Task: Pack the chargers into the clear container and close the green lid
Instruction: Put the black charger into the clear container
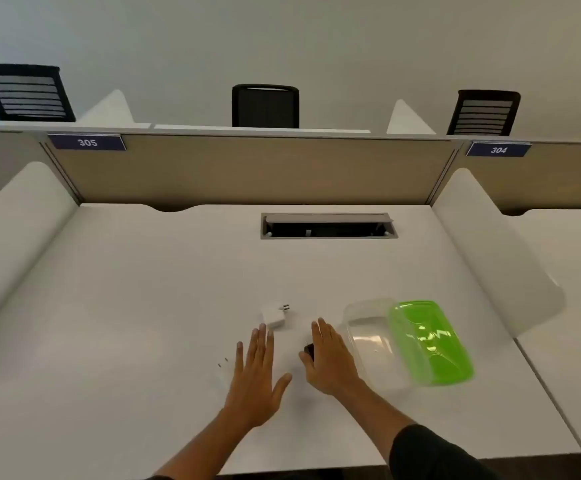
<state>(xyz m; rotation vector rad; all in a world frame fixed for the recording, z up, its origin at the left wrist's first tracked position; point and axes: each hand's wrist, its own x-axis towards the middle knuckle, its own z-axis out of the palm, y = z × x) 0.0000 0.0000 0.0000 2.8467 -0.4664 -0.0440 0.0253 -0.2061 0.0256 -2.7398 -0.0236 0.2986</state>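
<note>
I see my left hand (256,372) spread flat and empty on the surface (126,289), white charger (274,316) at its 12 o'clock; my right hand (329,358) covers a dark object (309,349), grip unclear.

Two bare hands, left hand (256,370) and right hand (329,362), no rings or watch visible. Right forearm carries a dark sleeve (434,455), apparently black; left forearm is bare.
</note>
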